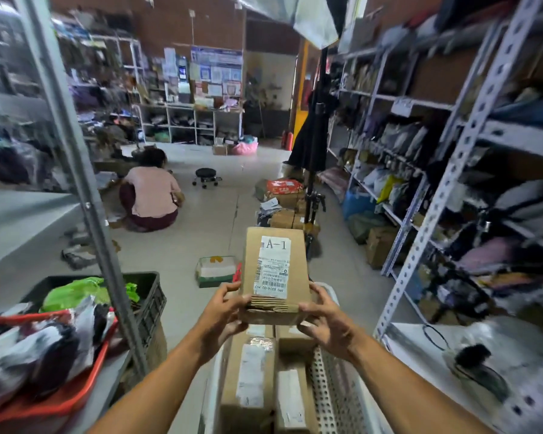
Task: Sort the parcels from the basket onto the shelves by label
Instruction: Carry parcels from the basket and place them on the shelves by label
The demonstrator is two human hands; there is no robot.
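**A-1 box held by one end above the basket: where it could slip or go astray**

The cardboard box [275,270] with the "A-1" label [273,266] is held up in the air, directly above the white perforated basket [329,380], its far end tipped away from the person. The left hand [224,311] grips the near left corner with fingers curled round the edge; the right hand [322,322] grips the near right corner the same way, thumb on top.

Both holds sit at the near end only, so most of the box hangs past the fingers. If its contents are heavy or shift, I judge the far end could dip and the box pivot out of the grip, dropping onto the boxes [254,374] left in the basket.

Above the basket to the right, the grey slotted-steel shelves [461,142] are crowded with bags; pushing the box into a full bay could knock neighbours off. No bay markings can be read, so putting it on the wrong shelf is a real risk.

Beyond the basket, a small carton [215,270] lies on the floor and a crouching person [151,195] sits further off: trip hazards when stepping forward with eyes on the label.
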